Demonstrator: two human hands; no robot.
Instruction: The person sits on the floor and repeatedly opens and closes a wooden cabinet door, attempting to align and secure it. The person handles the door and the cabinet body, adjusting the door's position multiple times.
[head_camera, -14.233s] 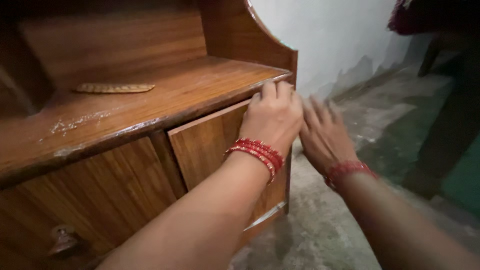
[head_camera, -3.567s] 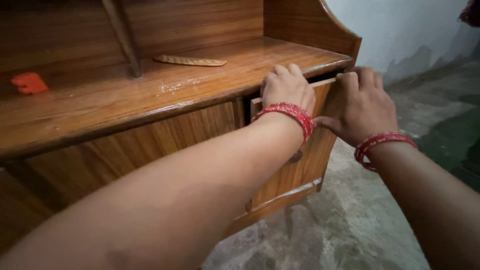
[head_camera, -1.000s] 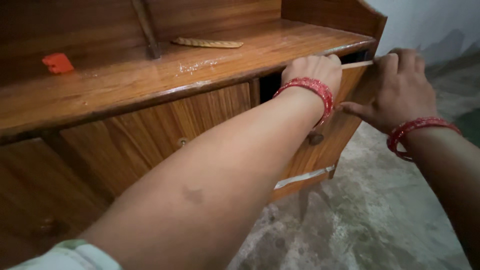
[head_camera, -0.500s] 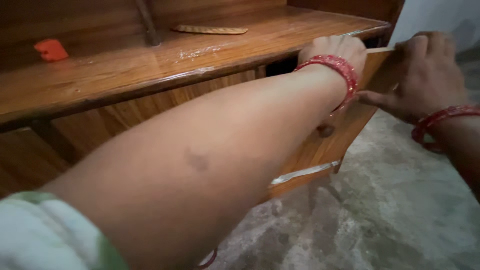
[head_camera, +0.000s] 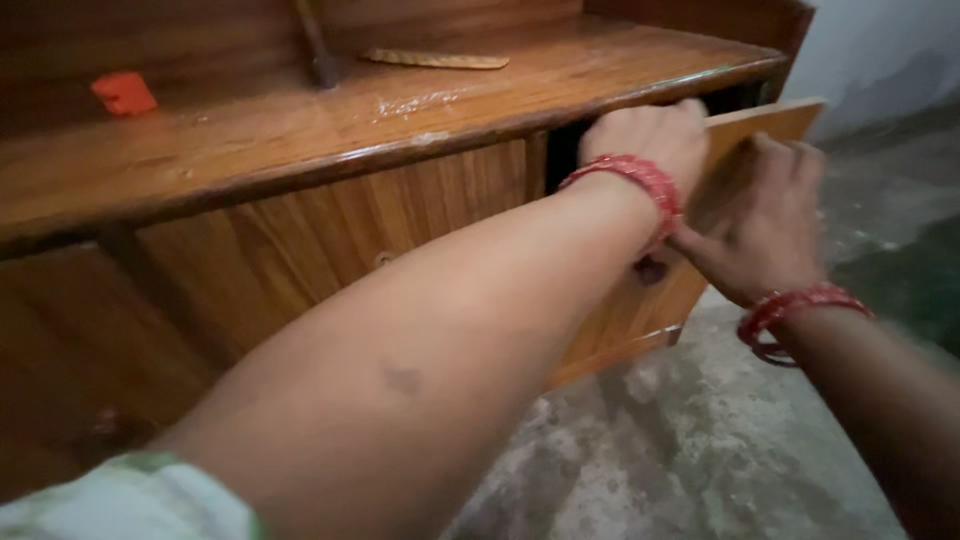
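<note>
Polished brown wood cabinet door (head_camera: 745, 170), ajar at the counter's (head_camera: 300, 140) right end, is gripped along its top edge by left hand (head_camera: 650, 140) and right hand (head_camera: 765, 215), steadying it.

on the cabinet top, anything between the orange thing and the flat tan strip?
Head view: a dark upright wooden post stands between the orange object and the tan strip; otherwise bare cabinet top.
</note>
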